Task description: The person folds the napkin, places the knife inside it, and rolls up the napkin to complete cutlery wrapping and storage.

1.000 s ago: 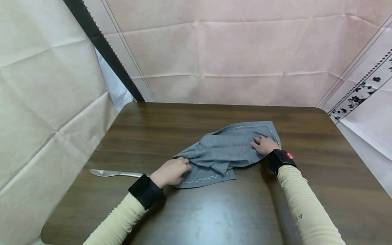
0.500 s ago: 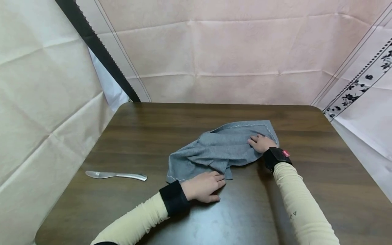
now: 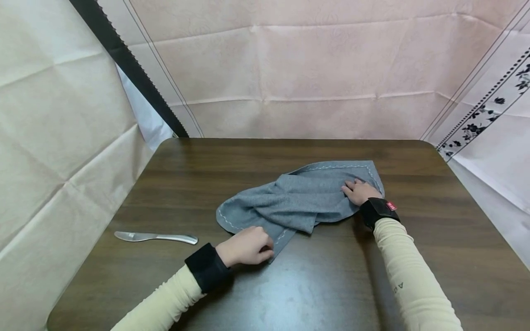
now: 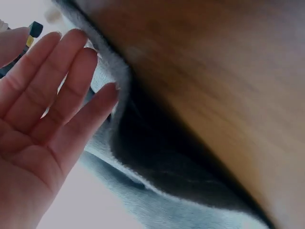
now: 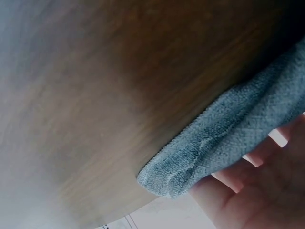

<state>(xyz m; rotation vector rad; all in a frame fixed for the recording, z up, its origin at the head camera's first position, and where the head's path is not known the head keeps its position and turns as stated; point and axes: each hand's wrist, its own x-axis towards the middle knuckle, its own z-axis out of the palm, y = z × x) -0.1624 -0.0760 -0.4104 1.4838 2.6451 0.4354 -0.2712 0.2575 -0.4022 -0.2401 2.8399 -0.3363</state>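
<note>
A rumpled blue-grey cloth [image 3: 290, 197] with white stitching along its edges lies bunched across the table. My left hand [image 3: 246, 247] is at its near left part, knuckles up, next to a corner that points toward me. In the left wrist view the fingers of that hand [image 4: 47, 109] are nearly straight, fingertips right at the cloth's raised edge [image 4: 176, 214]. At the far right end my right hand [image 3: 359, 191] rests on the cloth with its fingers spread. The right wrist view shows a folded edge of the cloth [image 5: 228, 133] beside the fingers.
A silver table knife [image 3: 155, 237] lies left of the cloth, its handle toward my left hand. The brown wooden table [image 3: 331, 289] has rounded corners. Pale creased sheets [image 3: 323, 69] hang behind it and on both sides.
My left hand first moved right along the near edge, then back left. The cloth's left end has spread left and a near corner now points toward me. The right hand stays on the cloth.
</note>
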